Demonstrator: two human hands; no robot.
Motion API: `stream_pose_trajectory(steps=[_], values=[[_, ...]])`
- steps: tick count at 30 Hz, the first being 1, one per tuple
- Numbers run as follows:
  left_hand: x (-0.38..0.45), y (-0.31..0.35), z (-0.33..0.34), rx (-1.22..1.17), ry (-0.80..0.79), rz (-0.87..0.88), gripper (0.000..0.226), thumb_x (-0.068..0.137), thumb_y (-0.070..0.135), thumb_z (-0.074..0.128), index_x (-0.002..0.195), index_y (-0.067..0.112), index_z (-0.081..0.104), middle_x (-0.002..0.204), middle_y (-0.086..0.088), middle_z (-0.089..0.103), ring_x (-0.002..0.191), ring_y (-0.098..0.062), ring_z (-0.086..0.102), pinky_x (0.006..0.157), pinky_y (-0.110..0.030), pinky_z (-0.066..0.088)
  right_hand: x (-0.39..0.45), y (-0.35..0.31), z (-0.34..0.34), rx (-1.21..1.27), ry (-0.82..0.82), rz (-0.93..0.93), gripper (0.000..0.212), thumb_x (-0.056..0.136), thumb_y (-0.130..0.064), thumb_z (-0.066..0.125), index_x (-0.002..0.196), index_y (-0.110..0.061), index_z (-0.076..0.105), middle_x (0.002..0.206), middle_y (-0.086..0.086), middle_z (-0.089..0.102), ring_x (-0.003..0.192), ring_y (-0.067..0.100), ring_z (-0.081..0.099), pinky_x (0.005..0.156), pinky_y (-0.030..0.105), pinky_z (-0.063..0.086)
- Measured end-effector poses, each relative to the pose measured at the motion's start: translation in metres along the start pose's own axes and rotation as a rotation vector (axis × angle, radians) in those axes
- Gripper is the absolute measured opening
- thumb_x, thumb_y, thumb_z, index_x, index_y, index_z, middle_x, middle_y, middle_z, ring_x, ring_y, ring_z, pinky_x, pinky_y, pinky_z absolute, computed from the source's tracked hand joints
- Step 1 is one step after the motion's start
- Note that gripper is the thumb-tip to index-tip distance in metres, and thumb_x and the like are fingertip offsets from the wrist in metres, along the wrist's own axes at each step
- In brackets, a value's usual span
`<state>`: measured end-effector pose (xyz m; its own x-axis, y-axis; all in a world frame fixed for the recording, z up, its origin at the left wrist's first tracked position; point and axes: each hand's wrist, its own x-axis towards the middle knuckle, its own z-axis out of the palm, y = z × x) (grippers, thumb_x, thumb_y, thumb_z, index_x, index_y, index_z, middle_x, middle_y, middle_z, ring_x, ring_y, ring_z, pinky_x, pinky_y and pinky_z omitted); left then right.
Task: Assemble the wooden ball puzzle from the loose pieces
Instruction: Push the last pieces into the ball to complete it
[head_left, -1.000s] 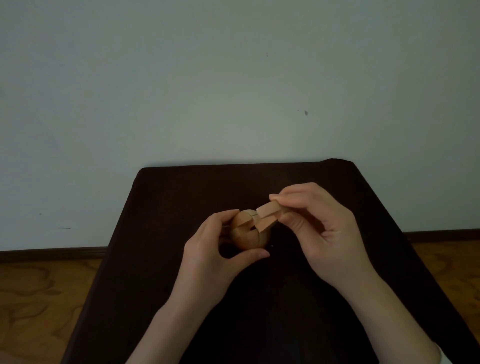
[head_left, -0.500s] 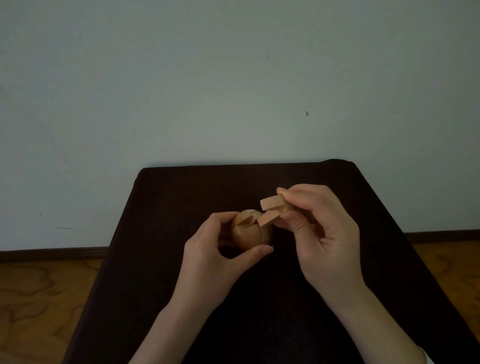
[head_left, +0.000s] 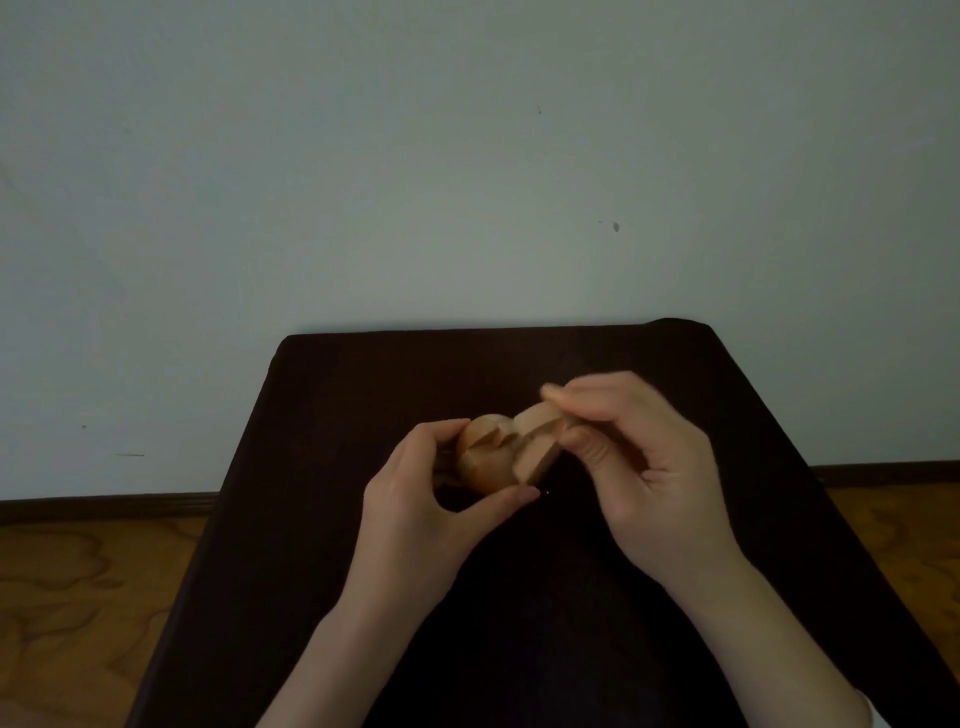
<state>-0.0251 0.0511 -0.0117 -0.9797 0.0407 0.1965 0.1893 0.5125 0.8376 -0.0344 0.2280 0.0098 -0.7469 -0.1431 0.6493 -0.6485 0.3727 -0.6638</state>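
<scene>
Plain pale wall (head_left: 467, 156), wood floor (head_left: 78, 597), dark cloth-covered worktop (head_left: 363, 374) pushed up against the wall. Dim light, some motion blur on the right side.

Left hand (head_left: 415, 499): curled round the partly built ball (head_left: 480, 457), fingers behind and over it, thumb underneath at the front. Ball is held just above the worktop, roughly at its centre. Seams and an open notch show on its top-right face.

Right hand (head_left: 644, 467): pinching a loose piece (head_left: 537, 444) between thumb and fingertips. Piece looks like a notched wedge with a flat cut face towards the camera, though the blur hides the exact shape.

Change over the last second: the piece was held up and to the right, its lower tip just at the ball's top edge. Now it's lower and turned, with its flat face down alongside the ball's right flank, touching or very nearly so. Left-hand grip is unchanged.

My read: this is a re-orient and retry on the insertion, not a seated piece. It sits proud of the sphere outline, so it's not home yet. Next it likely needs to slide in along the notch while the left hand keeps the other pieces from spreading. No other loose pieces visible on the worktop, so this could be the last or key piece, but can't confirm.
</scene>
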Motion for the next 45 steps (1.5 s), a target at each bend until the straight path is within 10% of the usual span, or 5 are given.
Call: stream_pose_trajectory(steps=[9, 31, 40, 45], values=[[0.003, 0.005, -0.009, -0.021, -0.005, 0.014, 0.071, 0.050, 0.067, 0.063, 0.114, 0.041, 0.047, 0.111, 0.020, 0.058, 0.101, 0.009, 0.057, 0.081, 0.001, 0.041, 0.003, -0.004, -0.008, 0.315, 0.187, 0.170, 0.024, 0.091, 0.000, 0.055, 0.109, -0.013, 0.065, 0.108, 0.010, 0.065, 0.100, 0.020, 0.069, 0.078, 0.028, 0.059], [0.003, 0.001, -0.006, -0.255, -0.040, 0.023, 0.073, 0.060, 0.048, 0.072, 0.127, 0.048, 0.044, 0.128, 0.014, 0.055, 0.111, -0.005, 0.062, 0.090, -0.025, 0.054, 0.004, -0.011, -0.009, 0.396, -0.076, 0.273, 0.019, 0.096, -0.011, 0.045, 0.114, -0.011, 0.053, 0.105, 0.010, 0.069, 0.102, 0.016, 0.070, 0.086, 0.018, 0.051], [0.005, 0.007, -0.008, -0.420, -0.072, -0.035, 0.066, 0.064, 0.021, 0.074, 0.125, 0.036, 0.051, 0.118, 0.011, 0.060, 0.101, -0.003, 0.066, 0.076, -0.011, 0.052, 0.002, 0.007, -0.010, 0.266, 0.039, 0.456, 0.015, 0.097, -0.019, 0.051, 0.104, -0.028, 0.061, 0.099, -0.017, 0.067, 0.099, 0.006, 0.064, 0.084, 0.020, 0.051], [0.004, 0.004, -0.008, -0.412, -0.056, -0.031, 0.065, 0.065, 0.025, 0.074, 0.123, 0.041, 0.051, 0.117, 0.013, 0.062, 0.102, -0.007, 0.067, 0.080, -0.016, 0.053, -0.002, 0.028, -0.011, -0.044, -0.278, 0.718, 0.015, 0.097, -0.022, 0.055, 0.098, -0.034, 0.063, 0.103, -0.013, 0.061, 0.101, 0.004, 0.055, 0.082, 0.020, 0.042]])
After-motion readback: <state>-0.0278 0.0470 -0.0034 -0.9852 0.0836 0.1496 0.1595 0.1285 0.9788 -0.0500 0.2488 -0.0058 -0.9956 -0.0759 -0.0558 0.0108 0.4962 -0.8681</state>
